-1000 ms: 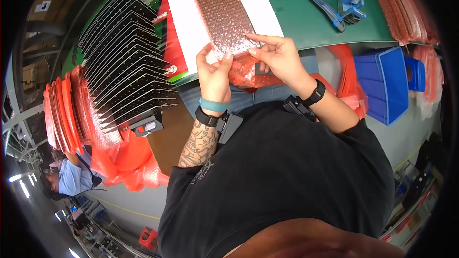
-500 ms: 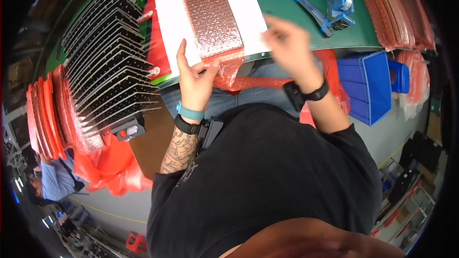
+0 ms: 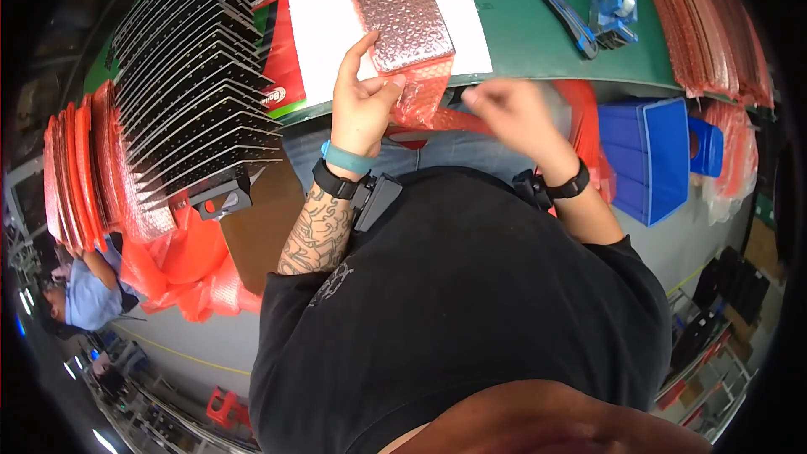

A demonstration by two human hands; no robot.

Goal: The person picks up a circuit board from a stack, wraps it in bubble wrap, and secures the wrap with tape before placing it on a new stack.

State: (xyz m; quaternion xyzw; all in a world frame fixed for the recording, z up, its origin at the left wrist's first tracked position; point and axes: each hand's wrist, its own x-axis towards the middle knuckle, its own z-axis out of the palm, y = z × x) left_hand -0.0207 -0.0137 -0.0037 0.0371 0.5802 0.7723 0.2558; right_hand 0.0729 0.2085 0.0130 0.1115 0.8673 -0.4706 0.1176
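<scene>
A flat, long package in pink bubble wrap (image 3: 399, 8) lies on a white sheet (image 3: 315, 29) on the green table, its near end reaching the table edge. From that end a loose flap of bubble wrap (image 3: 424, 88) hangs down over the edge. My left hand (image 3: 363, 105) grips the flap's left side with the thumb, its index finger stretched up along the package. To the right of the flap, just off the table edge, is my right hand (image 3: 517, 113), slightly blurred. Its fingers are drawn together; whatever may be between them is too small to make out.
A blue utility knife (image 3: 559, 13) and a blue tape dispenser (image 3: 615, 8) lie at the right. Wrapped packages (image 3: 702, 29) stand beyond them. Black perforated panels (image 3: 197, 76) fill the left side. A blue bin (image 3: 647, 160) sits below the table edge; another person (image 3: 92, 286) is far left.
My right hand has come down from above the white sheet to the table edge. My left hand stays at the package's near end. The whole view has shifted slightly.
</scene>
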